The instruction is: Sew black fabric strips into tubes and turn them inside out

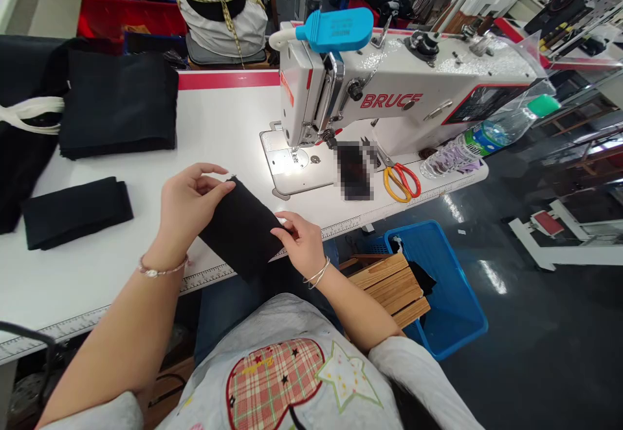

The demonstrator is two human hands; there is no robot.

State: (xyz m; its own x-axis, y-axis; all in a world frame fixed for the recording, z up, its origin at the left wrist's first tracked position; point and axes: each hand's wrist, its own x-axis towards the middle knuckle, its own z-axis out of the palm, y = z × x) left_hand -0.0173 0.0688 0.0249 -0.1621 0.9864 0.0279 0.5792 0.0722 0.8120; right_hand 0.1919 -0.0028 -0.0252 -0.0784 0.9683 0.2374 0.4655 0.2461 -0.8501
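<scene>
Over the front edge of the table (214, 138), between the person's lap and the sewing machine (403, 73), one black cloth piece (246, 229) is hanging from two hands. Its long axis is running diagonally, from upper left toward lower right, with the lower corner pointing at the lap. The left hand (192, 200) is pinching the upper left corner, its thumb and index finger closed on the fabric; the wrist is bearing one bracelet. The right hand (300, 238) is gripping the right-hand corner between thumb and fingers, the forearm reaching in from the lower right. Two stacks of folded black cloth are lying to the left: one larger stack (119, 102) behind, one smaller stack (76, 213) in front. One pair of scissors (402, 181) and one bottle (487, 138) are lying right of the needle area. One blue bin (450, 287) is standing below the table.
</scene>
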